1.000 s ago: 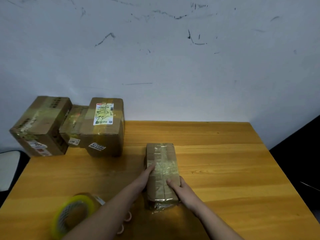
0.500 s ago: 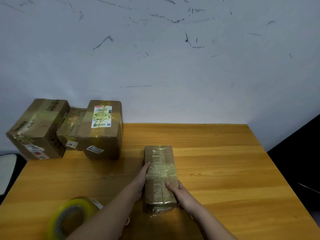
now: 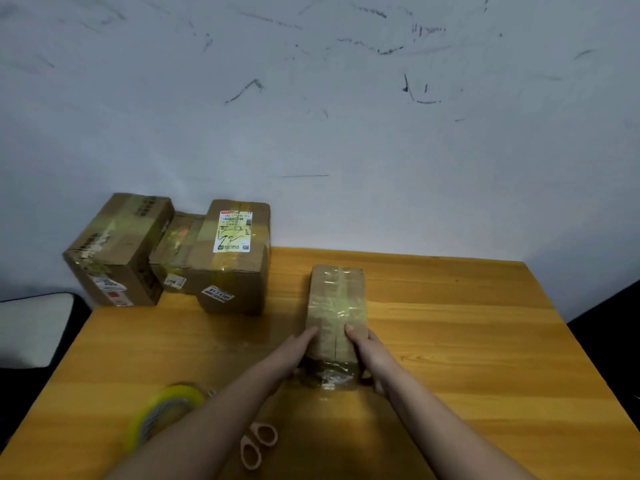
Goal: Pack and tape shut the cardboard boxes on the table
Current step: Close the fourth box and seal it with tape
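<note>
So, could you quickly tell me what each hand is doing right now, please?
Left hand: open, straight fingers against the left side of the small taped box.
Right hand: open, thumb on the box's top, fingers down its right side.

Both forearms reach forward and converge toward the middle. The left hand (image 3: 297, 348) lies with fingers straight, fingertips pressed forward. The right hand (image 3: 366, 351) sits just beside it, thumb extended on top, remaining fingers hidden.
</note>
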### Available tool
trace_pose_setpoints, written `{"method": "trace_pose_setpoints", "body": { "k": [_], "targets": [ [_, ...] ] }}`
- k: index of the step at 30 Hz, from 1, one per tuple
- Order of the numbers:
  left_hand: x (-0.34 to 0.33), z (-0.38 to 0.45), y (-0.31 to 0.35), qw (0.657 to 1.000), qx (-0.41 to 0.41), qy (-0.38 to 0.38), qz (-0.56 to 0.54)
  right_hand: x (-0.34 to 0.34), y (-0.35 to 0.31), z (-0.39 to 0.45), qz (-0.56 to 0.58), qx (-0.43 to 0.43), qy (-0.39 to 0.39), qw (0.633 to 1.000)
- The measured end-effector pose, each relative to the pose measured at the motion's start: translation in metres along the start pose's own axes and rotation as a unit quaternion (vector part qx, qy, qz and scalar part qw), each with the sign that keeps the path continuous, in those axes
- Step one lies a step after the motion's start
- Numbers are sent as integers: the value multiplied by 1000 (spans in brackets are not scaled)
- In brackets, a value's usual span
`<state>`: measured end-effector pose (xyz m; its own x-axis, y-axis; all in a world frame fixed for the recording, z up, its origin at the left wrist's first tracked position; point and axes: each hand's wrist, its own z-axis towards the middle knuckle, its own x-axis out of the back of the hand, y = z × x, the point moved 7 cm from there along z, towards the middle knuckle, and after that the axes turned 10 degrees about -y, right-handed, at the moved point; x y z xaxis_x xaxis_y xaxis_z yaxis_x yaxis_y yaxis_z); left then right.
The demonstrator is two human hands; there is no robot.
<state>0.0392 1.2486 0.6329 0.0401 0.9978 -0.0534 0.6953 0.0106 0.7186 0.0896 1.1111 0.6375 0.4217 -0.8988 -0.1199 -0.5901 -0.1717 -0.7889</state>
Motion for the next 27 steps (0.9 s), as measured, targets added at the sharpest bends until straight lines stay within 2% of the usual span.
{"method": "trace_pose_setpoints", "body": {
  "k": [4, 7, 8, 10, 12, 14, 16, 18, 21, 23, 27],
  "targets": [
    [32, 2, 7, 998, -30, 43, 33, -20, -34, 30, -16, 3, -20, 1000],
    [66, -5, 37, 973, -109, 144, 145, -34, -54, 55, -20, 1, -36, 999],
    [80, -11, 51, 948, -140, 192, 210, -41, -61, 65, -27, 1, -41, 999],
    [99, -26, 80, 876, -212, 273, 337, -49, -72, 83, -32, 6, -42, 999],
    [110, -34, 101, 797, -268, 308, 445, -57, -80, 97, -28, 10, -45, 999],
    [123, -28, 111, 741, -255, 318, 534, -63, -85, 111, -16, 10, -50, 999],
    [134, -13, 112, 710, -177, 309, 607, -65, -87, 124, -12, 10, -51, 999],
    [144, 3, 109, 700, -99, 283, 648, -64, -88, 136, -19, 8, -42, 999],
    [152, 21, 101, 714, -39, 252, 652, -60, -85, 150, -35, 0, -20, 999],
    [154, 27, 96, 723, -27, 249, 644, -58, -84, 155, -44, 4, -17, 999],
    [154, 28, 95, 717, -39, 265, 644, -53, -75, 158, -104, 19, -12, 994]
  ]
}}
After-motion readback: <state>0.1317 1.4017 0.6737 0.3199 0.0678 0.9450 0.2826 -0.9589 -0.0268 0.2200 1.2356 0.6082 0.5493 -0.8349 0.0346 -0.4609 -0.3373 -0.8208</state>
